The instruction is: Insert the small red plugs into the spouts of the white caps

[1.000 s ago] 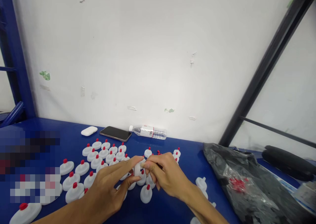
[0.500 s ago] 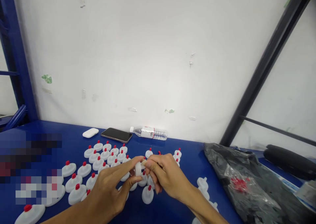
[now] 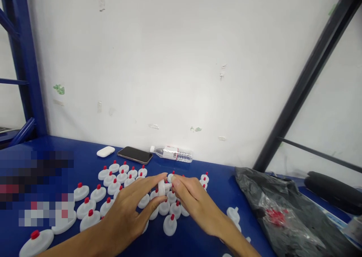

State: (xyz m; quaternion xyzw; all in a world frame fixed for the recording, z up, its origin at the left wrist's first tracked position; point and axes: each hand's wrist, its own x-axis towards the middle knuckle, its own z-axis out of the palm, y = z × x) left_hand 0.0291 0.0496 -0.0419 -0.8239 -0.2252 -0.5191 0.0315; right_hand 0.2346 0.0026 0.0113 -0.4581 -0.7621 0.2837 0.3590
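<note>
From here, the left hand (image 3: 128, 208) pinches a white lid (image 3: 161, 188) sideways by its rim, seemingly leaving the spout reachable; the right hand (image 3: 198, 204) pinches the spout's tip, any cap there hidden. Red-capped lids (image 3: 169, 226) stand upright around them, probably for stability. A bottle (image 3: 177, 154) lies by the wall (image 3: 169, 60), presumably out of the way.

2 bare hands near each other at lower centre, fingertips facing inward. Left forearm (image 3: 77, 242) enters from lower left; left hand (image 3: 130, 206) has its back toward the camera, index finger (image 3: 152, 180) extended above, thumb (image 3: 155, 205) below, tips held apart in a C-shaped grip. Right forearm (image 3: 236, 236) rises from lower right; right hand (image 3: 196, 204) points left, thumb (image 3: 180, 187) and fingers drawn together in a pinch, wrist (image 3: 219, 223) roughly in line with the forearm.
</note>
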